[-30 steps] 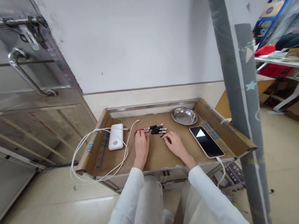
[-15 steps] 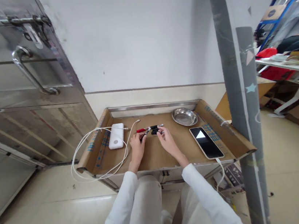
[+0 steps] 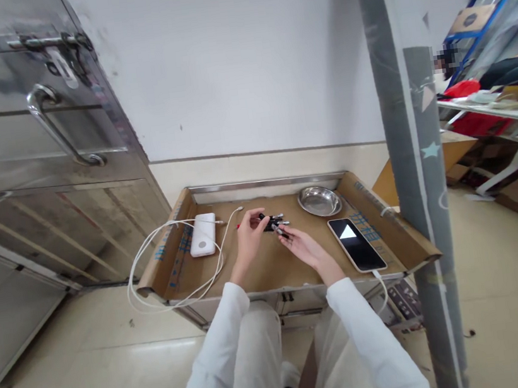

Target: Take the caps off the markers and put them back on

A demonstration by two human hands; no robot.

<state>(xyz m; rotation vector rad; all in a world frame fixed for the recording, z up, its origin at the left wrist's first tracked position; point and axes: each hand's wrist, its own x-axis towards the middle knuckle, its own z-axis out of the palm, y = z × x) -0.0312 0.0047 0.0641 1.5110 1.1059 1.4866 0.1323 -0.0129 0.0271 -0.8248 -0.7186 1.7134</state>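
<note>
My left hand is over the middle of the brown-covered tabletop, thumb and forefinger closed about the dark end of a slim black piece. My right hand, turned partly palm up, pinches a slim black piece with a silvery end. Whether both hands grip one piece or two, I cannot tell. Just behind the fingertips lie several more slim black pieces with silvery ends, partly hidden. Only the tip of a red piece shows beside my left hand.
To the left lies a white power bank with a looped white cable hanging past the edge. A round metal dish and a phone on a cable are at right. A wrapped pole stands close by.
My left hand has moved forward and right, now covering most of the red piece. My right hand has shifted right and nearer me, turning palm up with a black piece in its fingers.
</note>
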